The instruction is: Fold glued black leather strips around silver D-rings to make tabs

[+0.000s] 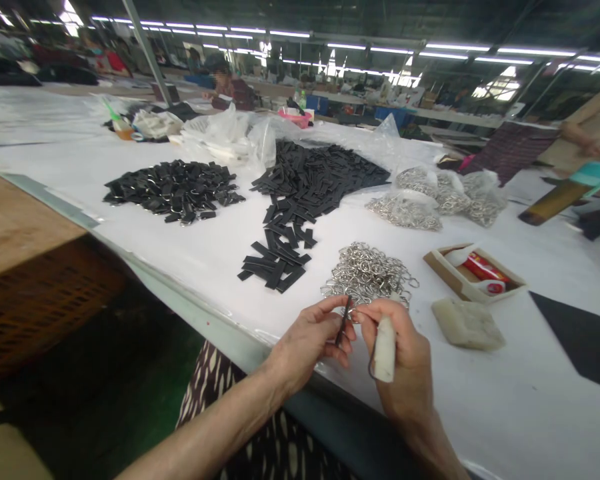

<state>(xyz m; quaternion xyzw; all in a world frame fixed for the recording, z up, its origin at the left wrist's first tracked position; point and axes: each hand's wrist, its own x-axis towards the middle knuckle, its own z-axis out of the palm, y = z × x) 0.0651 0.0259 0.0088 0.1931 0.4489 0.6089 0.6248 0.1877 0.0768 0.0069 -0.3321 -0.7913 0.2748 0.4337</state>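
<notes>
My left hand (307, 343) pinches a short black strip (345, 321) edge-on between thumb and fingers. Close beside it, my right hand (405, 353) is closed, its thumb and forefinger meeting near the strip. A white, wrapped-looking handle (384, 350) with a thin dark loop sticks out of the right hand; the rest of this tool is hidden. Whether the right fingertips also pinch a metal ring, I cannot tell. Just beyond both hands is a heap of silver metal rings (367, 270). Loose black strips (277, 260) lie to the left of it, trailing from a larger strip pile (325, 170).
Black strips fitted with rings form a pile (173, 187) at the left. Clear bags of rings (430, 193) sit at the back right. Nearer are an open box (473, 270) with a red tube and a pale block (467, 323). Another person (233, 90) sits far back.
</notes>
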